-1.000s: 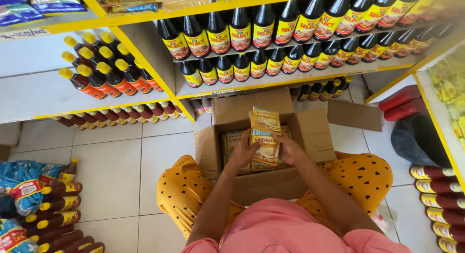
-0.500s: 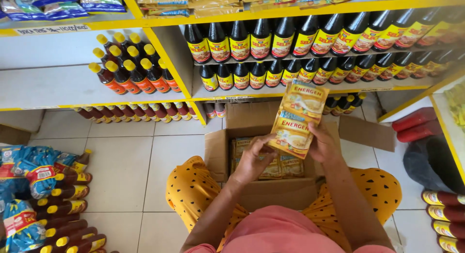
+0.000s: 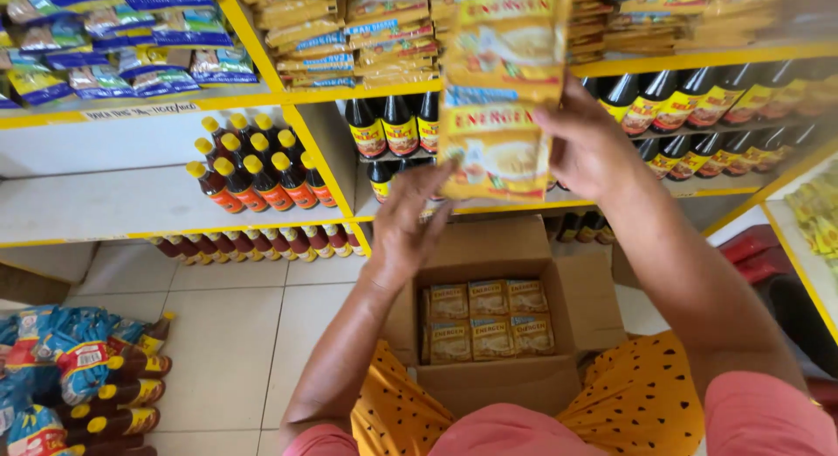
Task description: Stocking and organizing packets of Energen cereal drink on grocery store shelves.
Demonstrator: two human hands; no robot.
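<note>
Shop aisle, yellow-edged white shelves (image 3: 131, 233): right hand (image 3: 589, 146) is gripping the yellow sachet strip (image 3: 502, 98) at shelf height above the open cardboard box (image 3: 489, 334), left hand (image 3: 406, 225) spread, steadying its bottom edge; keeping it flat probably best.

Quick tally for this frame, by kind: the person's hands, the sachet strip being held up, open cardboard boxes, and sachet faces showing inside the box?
Hands: 2, left hand and right hand
Held yellow sachet strip: 1
Open cardboard box: 1
Sachet faces showing in the box: 6
Total: 10
</note>
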